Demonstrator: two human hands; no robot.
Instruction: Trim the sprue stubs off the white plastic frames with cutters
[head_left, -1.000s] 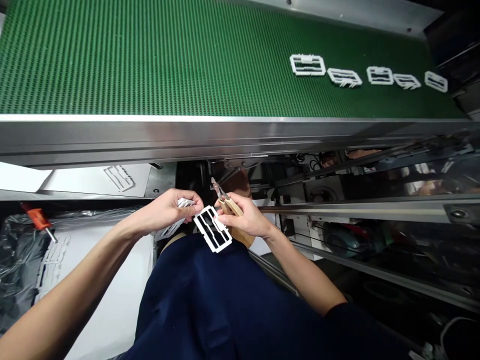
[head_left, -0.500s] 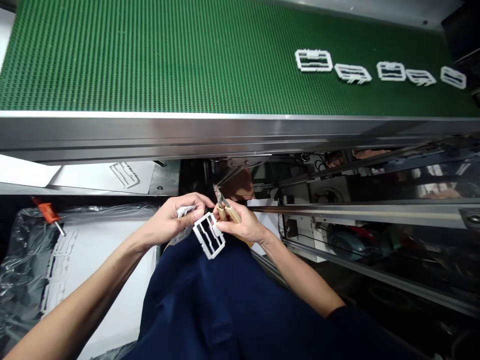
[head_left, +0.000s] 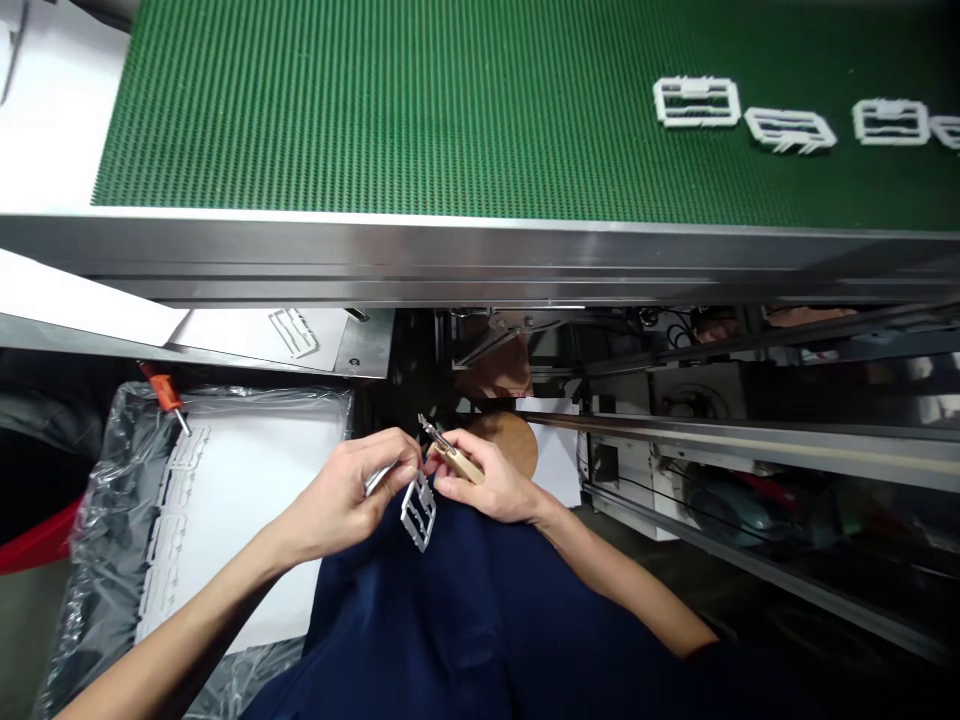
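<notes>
Our left grip (head_left: 369, 484) pinches a white frame (head_left: 418, 512), likely light, stiff, easily snapped; we'd hold its outer edge. Our right grip (head_left: 491, 478) clasps pliers (head_left: 460, 464).

Sheet (head_left: 255, 480) left of your left hand (head_left: 371, 487) bright, nearly washed out; metal rail (head_left: 450, 255) beyond it gleaming; machinery (head_left: 697, 490) right of your right hand (head_left: 491, 480) dim.

I'm in a factory workshop: my pliers (head_left: 463, 465), a green conveyor belt (head_left: 375, 110) far, metal rails (head_left: 750, 438) right
</notes>
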